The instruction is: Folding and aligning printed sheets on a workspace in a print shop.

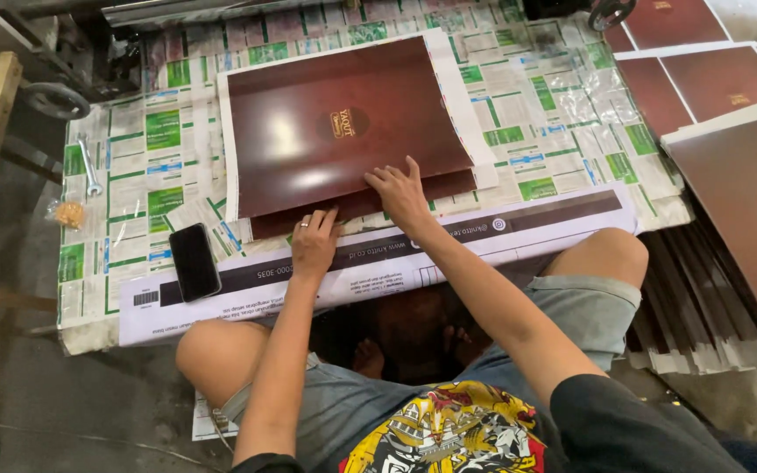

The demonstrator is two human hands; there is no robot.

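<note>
In the head view, the dark red glossy sheet (343, 123) is lying on the paper-covered bench (554, 105), just ahead of both hands. The left hand (314, 243) is pressing its near edge with loosely curled fingers, gripping nothing. The right hand (403, 194) is lying open and flat on the sheet's lower edge; a black phone (194, 261) is lying nearby.

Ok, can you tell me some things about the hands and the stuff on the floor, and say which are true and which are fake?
1. Both hands press on the dark red sheet. True: the left hand and right hand rest on its near edge.
2. The black phone is in the right hand. False: it lies left of the hands.
3. A wrench lies on the newspaper. True.
4. The left hand wears a glove. False: it is bare, with a ring.
</note>
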